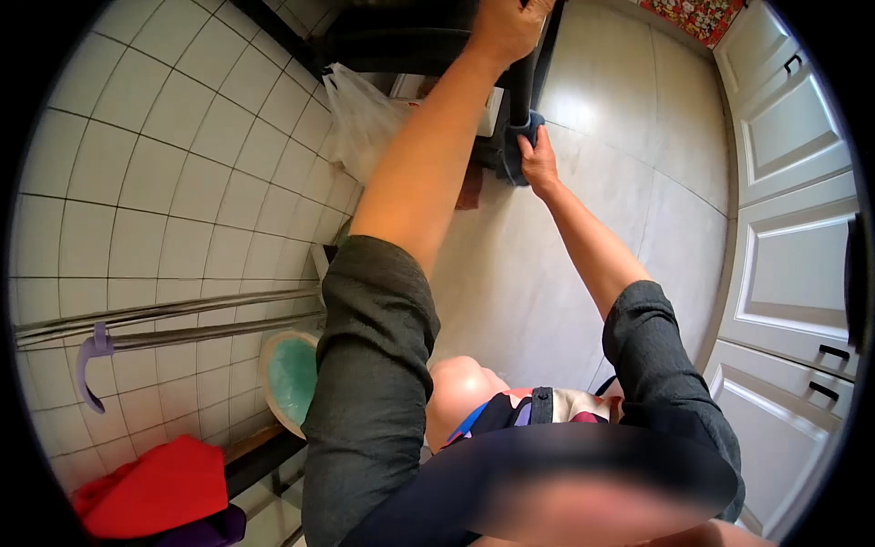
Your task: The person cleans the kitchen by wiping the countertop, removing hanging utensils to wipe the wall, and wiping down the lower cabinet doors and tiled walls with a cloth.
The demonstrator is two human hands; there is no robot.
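My right hand (pixel 540 162) is closed on a dark blue cloth (pixel 516 166). The cloth lies against the lower end of a black post (pixel 521 91), part of a dark rack or stand (pixel 392 41). Higher up, my left hand (pixel 510 32) has its fingers curled at the stand's upper frame; the top edge of the view cuts off part of it. Under the stand, behind my left forearm, are a white box (pixel 490 114) and a pale translucent plastic bag (pixel 355 114). A small reddish-brown thing (pixel 469 189) lies on the floor below them.
White wall tiles (pixel 137 173) line the left, with metal rails (pixel 219 326) and a purple hook (pixel 94 356). Below are a green-lined basin (pixel 292 374) and a red cloth (pixel 159 488). White cabinets (pixel 793 264) with black handles stand right, beyond the pale tiled floor (pixel 602 182).
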